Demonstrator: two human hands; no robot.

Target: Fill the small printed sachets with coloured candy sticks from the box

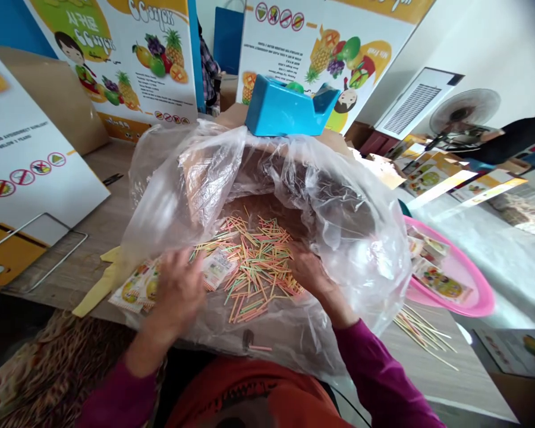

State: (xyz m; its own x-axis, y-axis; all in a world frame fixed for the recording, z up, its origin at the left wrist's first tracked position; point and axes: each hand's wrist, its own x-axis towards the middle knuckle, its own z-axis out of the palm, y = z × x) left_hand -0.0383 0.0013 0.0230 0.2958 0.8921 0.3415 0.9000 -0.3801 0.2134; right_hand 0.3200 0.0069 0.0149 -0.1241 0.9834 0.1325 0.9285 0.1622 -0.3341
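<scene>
Thin pastel sticks (262, 259) on clear plastic sheeting (361, 261)
Left hand (181, 279) and right hand (310, 270) flank them; cannot tell openness or hold.

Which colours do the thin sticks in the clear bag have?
The sticks are mixed pink-orange, yellow and pale green, as the head view shows.

The person wears a deep magenta-purple top with a plain left sleeve (120, 392) and a plain right sleeve (378, 374). Both end on the forearm, leaving the wrists, left hand (181, 282) and right hand (310, 270) bare. The right sleeve's fabric creases softly; the left one is blurred. Over the torso lies a rust-orange garment front (294, 404), perhaps an apron or a shirt, printed with dark, curving lettering (236, 399) too foreshortened to read, above a greyish-brown printed patch (245, 418).
</scene>
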